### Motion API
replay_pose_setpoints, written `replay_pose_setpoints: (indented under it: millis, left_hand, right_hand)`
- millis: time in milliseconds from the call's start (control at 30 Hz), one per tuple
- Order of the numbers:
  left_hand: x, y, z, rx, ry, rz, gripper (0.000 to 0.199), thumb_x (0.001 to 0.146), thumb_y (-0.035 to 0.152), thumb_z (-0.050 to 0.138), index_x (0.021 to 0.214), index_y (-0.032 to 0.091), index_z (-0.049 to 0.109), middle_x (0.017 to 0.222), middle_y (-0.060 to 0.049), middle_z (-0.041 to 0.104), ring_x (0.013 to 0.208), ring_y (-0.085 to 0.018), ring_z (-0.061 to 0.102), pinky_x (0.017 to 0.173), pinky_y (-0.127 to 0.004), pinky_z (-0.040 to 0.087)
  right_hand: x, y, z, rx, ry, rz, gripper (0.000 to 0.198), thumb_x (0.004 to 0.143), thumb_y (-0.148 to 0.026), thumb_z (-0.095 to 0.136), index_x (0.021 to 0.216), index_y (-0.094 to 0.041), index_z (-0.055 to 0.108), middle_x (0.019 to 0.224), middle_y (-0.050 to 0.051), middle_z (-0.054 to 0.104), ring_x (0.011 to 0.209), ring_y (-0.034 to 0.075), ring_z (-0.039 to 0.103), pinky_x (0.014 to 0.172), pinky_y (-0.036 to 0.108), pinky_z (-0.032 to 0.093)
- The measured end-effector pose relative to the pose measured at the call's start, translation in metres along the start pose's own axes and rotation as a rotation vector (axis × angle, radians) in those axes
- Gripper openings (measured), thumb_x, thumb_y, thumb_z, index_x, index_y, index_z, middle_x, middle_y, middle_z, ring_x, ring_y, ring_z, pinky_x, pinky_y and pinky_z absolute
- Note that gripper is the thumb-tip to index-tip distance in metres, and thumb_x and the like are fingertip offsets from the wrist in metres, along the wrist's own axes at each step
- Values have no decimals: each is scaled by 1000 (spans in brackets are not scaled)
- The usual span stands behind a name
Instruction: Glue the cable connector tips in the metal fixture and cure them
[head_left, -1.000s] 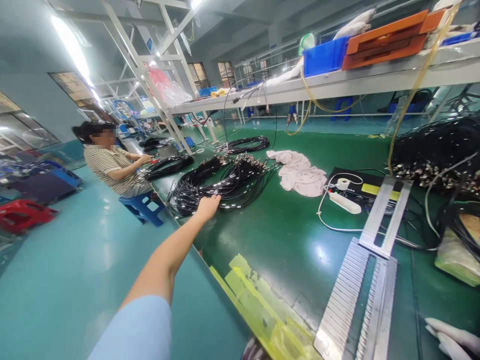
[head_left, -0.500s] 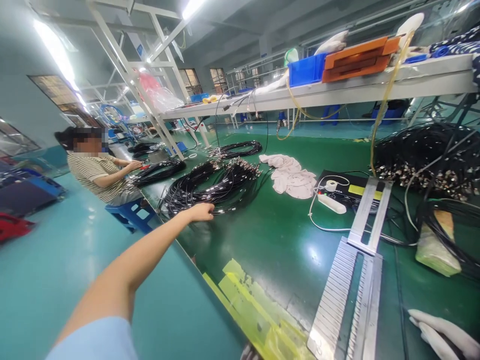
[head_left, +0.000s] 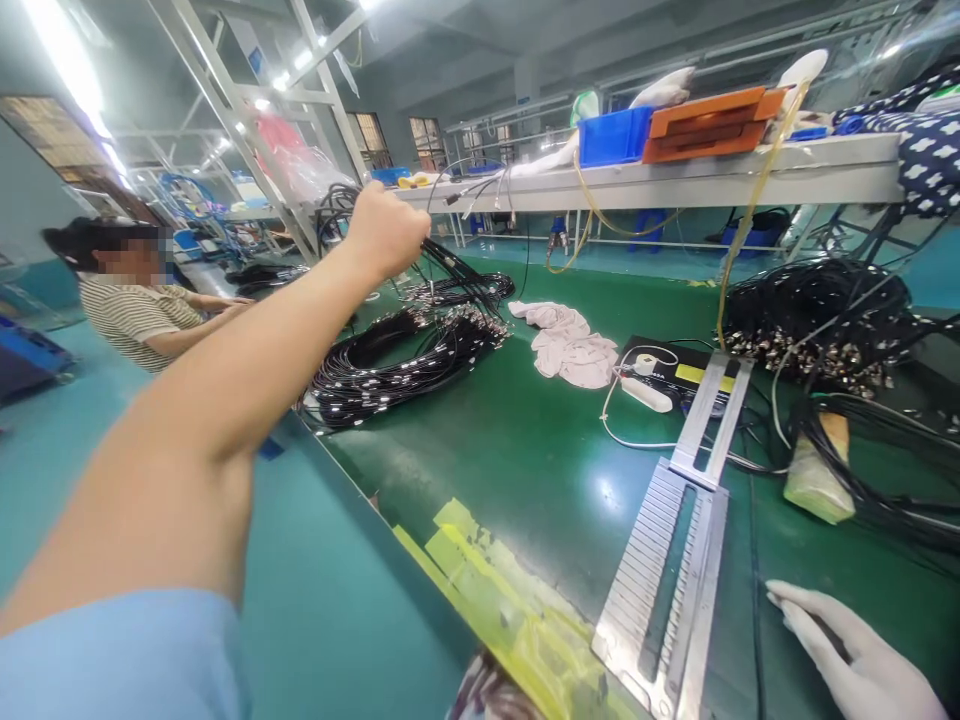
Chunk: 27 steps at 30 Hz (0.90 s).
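My left hand [head_left: 390, 232], bare, is closed around a lifted bundle of black cables [head_left: 457, 268]. The cables loop behind the fist and hang down on its right, above the table. Below the hand, a large coil of black cables with shiny metal ends [head_left: 375, 385] lies on the green table [head_left: 517, 470]. At the lower right, my right hand [head_left: 855, 650] wears a white glove. Its thumb and a finger are stretched out with a narrow gap between them, and nothing shows in them. Beside it lie a thin black cable and a slotted metal fixture [head_left: 660, 570].
A crumpled pale cloth [head_left: 574, 345] and a black control box [head_left: 660, 365] with a white cord lie mid-table. More black cables [head_left: 817, 320] are heaped at the right. Yellow tape [head_left: 495, 600] covers the front edge. A co-worker [head_left: 142, 290] sits at the left.
My left hand has risen from the cable coil and now holds a cable bundle up in the air. My view has shifted slightly, and more of the gloved right hand shows.
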<state>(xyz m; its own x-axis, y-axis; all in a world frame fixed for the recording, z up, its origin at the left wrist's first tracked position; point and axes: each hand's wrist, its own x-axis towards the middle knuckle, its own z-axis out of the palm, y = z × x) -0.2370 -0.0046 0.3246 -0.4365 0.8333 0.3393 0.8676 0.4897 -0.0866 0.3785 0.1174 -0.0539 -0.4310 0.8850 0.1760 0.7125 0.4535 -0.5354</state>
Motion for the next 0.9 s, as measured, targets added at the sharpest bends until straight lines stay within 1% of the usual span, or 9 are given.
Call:
replay_pose_setpoints:
  millis: [100,233,300,367,433,567,700,767,900]
  left_hand:
    - [-53,33,17,-185,-385,15,33,92,42,52,96,12,65,84,-7,65,106,-26,65,89,-34,45]
    - [-175,91,92,-233,-699,170,33,66,47,77,58,20,61,53,-1,56,55,-16,58,58,-28,44]
    - [-219,109,124,-276,-801,222,41,67,49,75,47,22,53,45,0,51,41,-14,48,47,-28,38]
    - [-230,112,136,-328,-814,262,44,69,53,73,47,22,52,44,0,51,40,-13,44,46,-29,36]
    - [-208,105,125,-367,-722,263,39,76,51,67,53,22,54,48,0,52,43,-14,44,48,-30,34]
    - [-140,92,59,-423,-366,199,39,90,50,52,65,20,52,59,0,50,55,-13,42,56,-28,30]
    - [-154,116,11,-497,-229,197,44,94,53,45,65,20,47,60,2,42,55,-11,38,53,-27,25]
    - [-194,135,16,-595,-364,225,43,95,54,43,69,19,48,62,2,43,56,-12,39,52,-27,26]
    - [-281,157,78,-613,-1033,436,32,95,46,38,84,20,52,67,3,48,57,-12,41,51,-26,30]
  right_hand:
    - [0,-17,-9,137,-155,170,27,78,-64,56,89,-48,75,110,2,74,105,35,68,96,52,50]
    - [-4,-40,-21,169,-151,223,29,81,-58,55,93,-42,76,115,4,72,112,36,65,105,51,46]
    - [-8,-54,-25,158,-124,190,31,84,-56,52,96,-40,76,118,4,71,113,34,65,105,49,48]
    - [-11,-73,-29,157,-123,120,35,86,-57,50,98,-37,75,118,5,71,112,33,66,103,48,51]
    - [-10,-101,-32,193,-180,39,39,86,-61,49,101,-34,74,117,5,72,111,33,66,101,48,53]
    - [7,-168,-26,482,-396,-80,50,94,-63,44,124,-28,64,131,7,64,121,30,60,111,49,44]
    - [32,-211,2,1055,-644,104,68,92,-73,44,133,-19,53,134,17,58,114,29,63,98,47,54]
    - [42,-220,20,1358,-752,283,70,94,-75,37,132,-18,51,136,18,56,117,28,62,95,47,55]
    - [57,-227,59,1665,-966,579,76,93,-80,24,109,-12,55,116,21,64,104,28,67,88,49,58]
